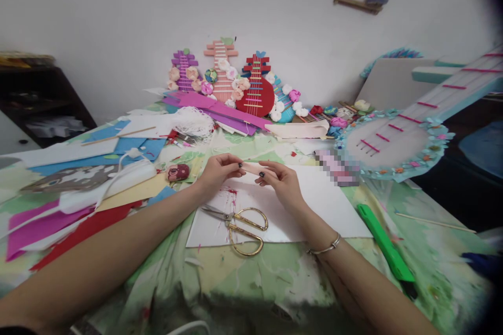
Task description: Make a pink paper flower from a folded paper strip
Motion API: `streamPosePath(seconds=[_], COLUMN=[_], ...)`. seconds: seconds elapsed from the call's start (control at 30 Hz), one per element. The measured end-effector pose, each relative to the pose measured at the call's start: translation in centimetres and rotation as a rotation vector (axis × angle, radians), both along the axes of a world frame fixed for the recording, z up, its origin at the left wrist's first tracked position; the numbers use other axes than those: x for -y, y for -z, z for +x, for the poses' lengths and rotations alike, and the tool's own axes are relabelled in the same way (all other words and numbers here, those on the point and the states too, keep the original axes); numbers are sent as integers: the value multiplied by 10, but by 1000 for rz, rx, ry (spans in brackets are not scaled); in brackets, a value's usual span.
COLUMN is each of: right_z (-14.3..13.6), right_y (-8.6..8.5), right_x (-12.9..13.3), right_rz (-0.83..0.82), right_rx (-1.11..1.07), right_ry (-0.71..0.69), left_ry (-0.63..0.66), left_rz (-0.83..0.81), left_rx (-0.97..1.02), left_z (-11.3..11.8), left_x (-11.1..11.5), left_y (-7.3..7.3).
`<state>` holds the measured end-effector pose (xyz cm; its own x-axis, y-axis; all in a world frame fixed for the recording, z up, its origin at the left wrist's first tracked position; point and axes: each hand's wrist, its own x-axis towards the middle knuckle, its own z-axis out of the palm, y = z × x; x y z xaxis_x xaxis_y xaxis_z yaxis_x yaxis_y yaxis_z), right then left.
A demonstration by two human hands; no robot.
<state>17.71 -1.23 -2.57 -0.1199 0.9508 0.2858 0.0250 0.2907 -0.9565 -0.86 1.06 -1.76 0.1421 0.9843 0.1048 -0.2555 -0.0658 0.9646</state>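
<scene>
Between my two hands stretches a small pale pink strip (251,168), above a white board (326,204). The fingers of my left hand (220,174) pinch its left end. My right hand (280,182) pinches the other end with thumb and fingers. Just below the hands, gold-handled scissors (236,222) lie partly open on the board, blades toward the left. Small red marks or scraps (231,192) show on the board near the blades.
A green glue gun or cutter-like tool (385,243) lies at right, beside a large blue-trimmed instrument craft (393,141). Felt sheets (51,220) spread at left. White string (192,123) and small decorated instruments (255,94) stand behind. A patterned cloth (275,272) covers the table.
</scene>
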Motion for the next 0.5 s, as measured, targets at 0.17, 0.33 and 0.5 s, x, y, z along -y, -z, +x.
streamPosePath(seconds=[0.17,0.33,0.5], right_z=[-1,-1,-1], right_y=[-1,-2,-3], right_x=[1,3,3], right_rz=[4,-34,-47], right_rx=[-38,-33,-27], right_ry=[13,48,63], left_ry=[51,67,66], left_rz=[-56,-84,-85], left_rx=[44,70,78], left_z=[-3,-4,-4], left_x=[-2,-4,-6], left_y=[4,5,6])
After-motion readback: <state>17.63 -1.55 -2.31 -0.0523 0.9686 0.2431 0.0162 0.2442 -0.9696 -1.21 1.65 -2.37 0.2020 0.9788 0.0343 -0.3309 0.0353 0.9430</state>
